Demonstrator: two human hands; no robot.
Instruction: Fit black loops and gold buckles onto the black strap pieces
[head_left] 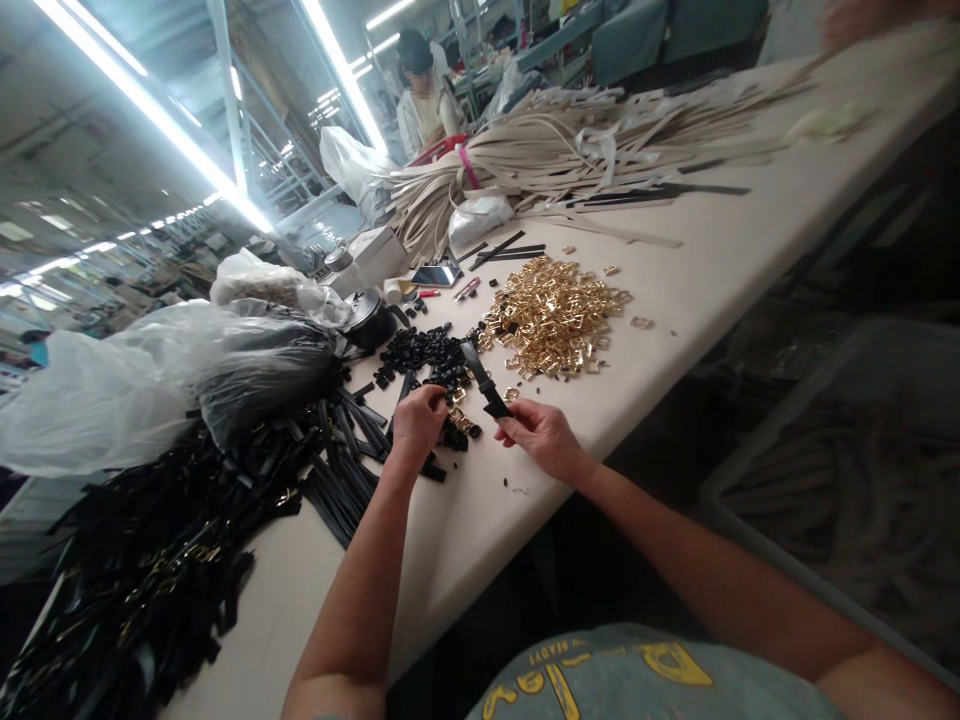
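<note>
The right hand (546, 438) pinches the near end of a black strap (480, 374), its long axis slanting forward-left from those fingertips; left hand (416, 424) bunched, contents impossible to tell.

Factory workshop with stock in bulk

This looks like a manufacturing workshop. A heap of small rectangular gold-coloured metal buckles (559, 315) lies loose on a long, pale, smooth surface (739, 240). Left of the heap are a pile of small glossy black pieces (424, 350) and, farther left, a large tangled mass of black straps (150, 570). Beyond the heap rests a thick bundle of long, flat beige strips (525, 145), bound with a bright pink tie (468, 167). Such quantities suit production rather than a home. High above and beyond the heap, long white tube lights (150, 115) run in rows near pale straight beams (227, 90); a person in light clothing (426, 115) is there too.
</note>
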